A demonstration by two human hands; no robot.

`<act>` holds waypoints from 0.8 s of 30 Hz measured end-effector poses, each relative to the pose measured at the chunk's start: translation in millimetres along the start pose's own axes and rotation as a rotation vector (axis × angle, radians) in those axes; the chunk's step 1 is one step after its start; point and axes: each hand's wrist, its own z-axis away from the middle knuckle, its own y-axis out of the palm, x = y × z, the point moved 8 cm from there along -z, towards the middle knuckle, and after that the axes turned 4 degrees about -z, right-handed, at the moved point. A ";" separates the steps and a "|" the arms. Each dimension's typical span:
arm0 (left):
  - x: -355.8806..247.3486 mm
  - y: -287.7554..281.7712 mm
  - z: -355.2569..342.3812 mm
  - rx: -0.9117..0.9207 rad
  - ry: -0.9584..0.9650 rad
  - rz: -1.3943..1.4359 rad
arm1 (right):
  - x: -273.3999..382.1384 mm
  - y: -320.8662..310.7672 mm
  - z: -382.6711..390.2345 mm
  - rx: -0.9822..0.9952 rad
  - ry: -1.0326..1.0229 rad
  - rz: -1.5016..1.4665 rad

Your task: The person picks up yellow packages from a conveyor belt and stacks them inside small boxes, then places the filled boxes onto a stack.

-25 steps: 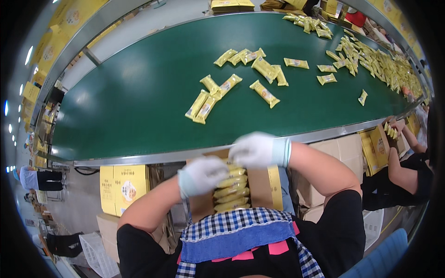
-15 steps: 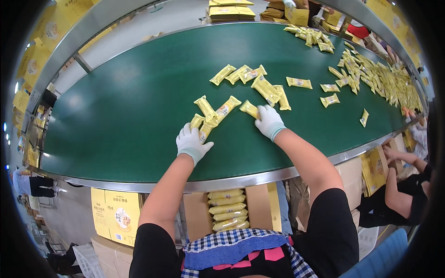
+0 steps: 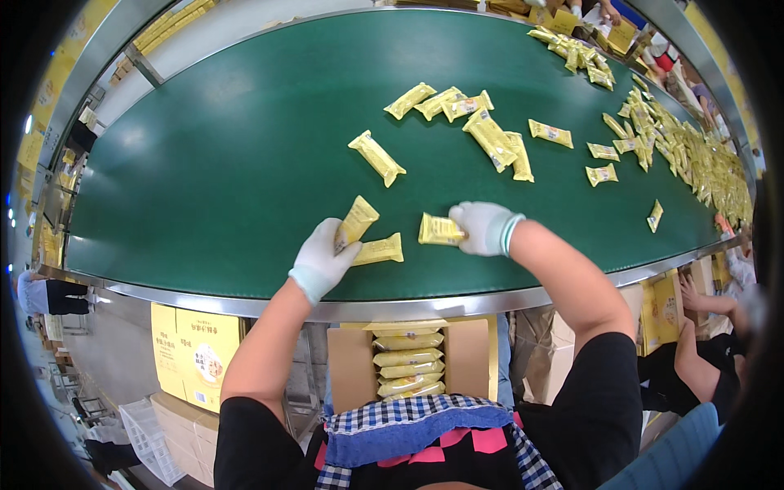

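White gloves cover both hands over a green conveyor belt (image 3: pixel 220 196). My left hand (image 3: pixel 320 251) is closed on a yellow snack packet (image 3: pixel 358 220), tilted upward. Another yellow packet (image 3: pixel 380 249) lies beside its fingers; whether the hand also grips that one I cannot tell. My right hand (image 3: pixel 487 229) pinches the right end of a yellow packet (image 3: pixel 439 230), held level near the belt. Farther off, a single packet (image 3: pixel 377 158) lies slantwise on the belt. Below the near edge, an open cardboard box (image 3: pixel 353 367) contains a row of yellow packets (image 3: pixel 408 359).
Loose packets (image 3: pixel 490 139) are scattered across the belt's middle, and a large heap (image 3: pixel 694 155) covers its right end. A metal rail (image 3: pixel 392 310) edges the near side. Yellow cartons (image 3: pixel 196 355) stand at lower left. A co-worker's arm (image 3: pixel 698 343) shows at right.
Both hands have drawn nearer the rail, each with a packet. The packets clustered by my left hand have come apart, one lying farther off. The whole view has shifted slightly.
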 end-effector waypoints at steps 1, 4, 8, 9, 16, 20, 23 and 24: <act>3.2 10.7 -4.3 -0.007 0.028 -0.181 | 2.4 12.8 10.5 -0.027 0.020 0.020; -33.1 27.9 -3.9 -0.153 0.259 -0.500 | 20.6 19.5 60.2 -0.393 -0.028 0.049; -29.9 33.2 7.9 -0.018 0.347 -0.481 | 38.3 28.3 86.6 -0.459 -0.038 0.148; -38.9 30.2 21.4 -0.029 0.440 -0.429 | 45.9 16.5 97.6 -0.457 -0.045 0.100; -34.4 7.9 47.4 0.000 0.066 -0.208 | 172.0 15.1 186.3 -0.056 -0.363 -0.072; -129.0 -14.8 92.2 -0.004 0.276 0.468 | 168.2 81.2 139.7 -0.201 -0.248 0.294; -162.6 0.1 147.6 0.183 0.514 0.062 | 195.4 93.3 108.0 -0.172 -0.319 0.169; -169.7 8.6 169.9 0.208 0.606 -0.129 | 203.1 78.7 116.9 -0.118 -0.359 0.077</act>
